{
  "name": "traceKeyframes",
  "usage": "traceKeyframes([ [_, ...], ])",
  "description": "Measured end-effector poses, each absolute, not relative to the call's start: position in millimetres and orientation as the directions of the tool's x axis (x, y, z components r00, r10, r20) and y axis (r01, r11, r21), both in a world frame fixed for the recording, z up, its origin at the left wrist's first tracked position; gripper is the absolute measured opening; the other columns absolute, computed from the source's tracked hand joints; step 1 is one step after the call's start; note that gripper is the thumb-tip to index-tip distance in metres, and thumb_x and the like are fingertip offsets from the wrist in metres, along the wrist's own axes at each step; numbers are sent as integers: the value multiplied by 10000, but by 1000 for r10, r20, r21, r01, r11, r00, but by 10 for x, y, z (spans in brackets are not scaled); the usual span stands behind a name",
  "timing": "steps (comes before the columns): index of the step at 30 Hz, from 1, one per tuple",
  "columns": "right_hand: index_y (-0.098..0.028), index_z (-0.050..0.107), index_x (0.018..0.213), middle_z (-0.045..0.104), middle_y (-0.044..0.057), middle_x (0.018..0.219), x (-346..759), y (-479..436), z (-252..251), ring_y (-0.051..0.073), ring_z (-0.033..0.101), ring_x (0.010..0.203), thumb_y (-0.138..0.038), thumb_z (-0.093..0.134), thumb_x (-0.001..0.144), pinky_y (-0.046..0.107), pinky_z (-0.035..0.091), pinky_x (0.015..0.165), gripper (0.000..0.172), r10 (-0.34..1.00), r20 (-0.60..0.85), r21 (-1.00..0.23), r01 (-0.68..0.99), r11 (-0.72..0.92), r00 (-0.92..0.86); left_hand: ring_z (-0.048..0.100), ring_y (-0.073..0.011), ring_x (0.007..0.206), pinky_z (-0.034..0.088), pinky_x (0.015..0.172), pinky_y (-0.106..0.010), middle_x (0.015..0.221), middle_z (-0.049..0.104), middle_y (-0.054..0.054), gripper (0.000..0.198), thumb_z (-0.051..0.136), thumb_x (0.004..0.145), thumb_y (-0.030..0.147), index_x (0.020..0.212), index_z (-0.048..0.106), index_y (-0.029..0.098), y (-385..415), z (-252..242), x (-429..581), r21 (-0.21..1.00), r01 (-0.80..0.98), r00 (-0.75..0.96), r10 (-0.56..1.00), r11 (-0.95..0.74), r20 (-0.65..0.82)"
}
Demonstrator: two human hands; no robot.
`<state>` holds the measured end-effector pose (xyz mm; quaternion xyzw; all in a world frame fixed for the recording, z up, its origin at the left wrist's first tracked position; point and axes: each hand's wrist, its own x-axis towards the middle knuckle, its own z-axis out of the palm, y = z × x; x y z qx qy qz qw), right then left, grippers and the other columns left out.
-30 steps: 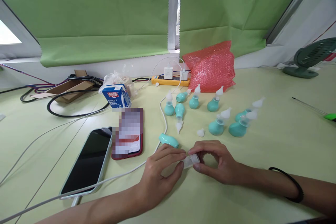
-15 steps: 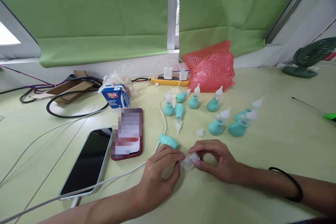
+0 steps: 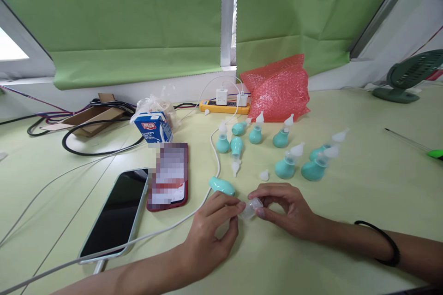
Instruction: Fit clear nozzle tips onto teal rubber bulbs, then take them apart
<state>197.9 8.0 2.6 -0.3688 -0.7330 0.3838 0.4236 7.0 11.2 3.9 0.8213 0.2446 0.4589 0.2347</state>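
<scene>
My left hand is closed in a pinch, fingertips at the near side of a translucent soft nozzle tip. Opposite it, my right hand pinches a small clear plastic connector between thumb and fingers. These two pieces touch or overlap; how far one sits inside the other is too small to tell. Just beyond my left fingers lies a loose teal rubber bulb on its side. A separate translucent cap rests beyond my right hand. Farther back are several teal nasal aspirators with clear tips, some standing, some lying.
Two phones lie to the left, one dark, one red-cased. A white cable crosses the table. Behind are a blue milk carton, a yellow power strip and red bubble wrap. A screwdriver is at far right.
The nozzle tip and the connector have come closer together, and the tip's angle has turned slightly. Both hands have barely moved; the things on the table stay put.
</scene>
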Motion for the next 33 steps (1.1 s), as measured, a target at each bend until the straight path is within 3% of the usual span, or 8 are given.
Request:
traceKeyframes([
  [9, -160, 611, 920, 590, 36, 723, 1978, 68, 0, 107, 564, 642, -169, 585, 735, 203, 499, 530, 187, 831, 431, -850, 152, 505, -351, 573, -167, 850, 494, 717, -295, 935, 594, -96, 339, 481, 724, 0, 1001, 541, 185, 91, 92, 36, 717, 70, 503, 646, -693, 575],
  [14, -191, 577, 1001, 622, 54, 804, 1945, 58, 56, 135, 579, 710, -111, 576, 727, 268, 505, 605, 286, 711, 592, -713, 163, 681, -379, 586, -175, 835, 530, 666, -267, 950, 600, -80, 284, 569, 739, 181, 1021, 533, 188, 34, 133, 34, 946, 7, 470, 836, -325, 284],
  [18, -206, 570, 1001, 631, 58, 837, 1930, 76, 75, 145, 579, 742, -85, 598, 703, 303, 494, 639, 323, 618, 681, -611, 160, 776, -393, 610, -165, 769, 535, 647, -258, 893, 637, -67, 286, 616, 708, 241, 985, 581, 181, 34, 132, 56, 986, 39, 485, 866, -161, 123],
  [27, -226, 588, 1005, 654, 76, 951, 1930, 84, 18, 136, 595, 720, -64, 608, 700, 311, 493, 639, 345, 525, 758, -497, 178, 849, -388, 624, -153, 658, 550, 594, -241, 732, 658, -58, 199, 680, 621, 183, 804, 625, 127, 54, 165, 92, 973, 48, 395, 899, -227, 191],
  [33, -247, 580, 1027, 646, 82, 977, 1924, 69, 30, 131, 598, 702, -60, 579, 726, 302, 498, 609, 354, 516, 758, -492, 169, 854, -398, 619, -149, 655, 549, 574, -228, 708, 646, -50, 158, 657, 630, 151, 778, 602, 134, 29, 154, 83, 933, 89, 388, 875, -349, 290],
])
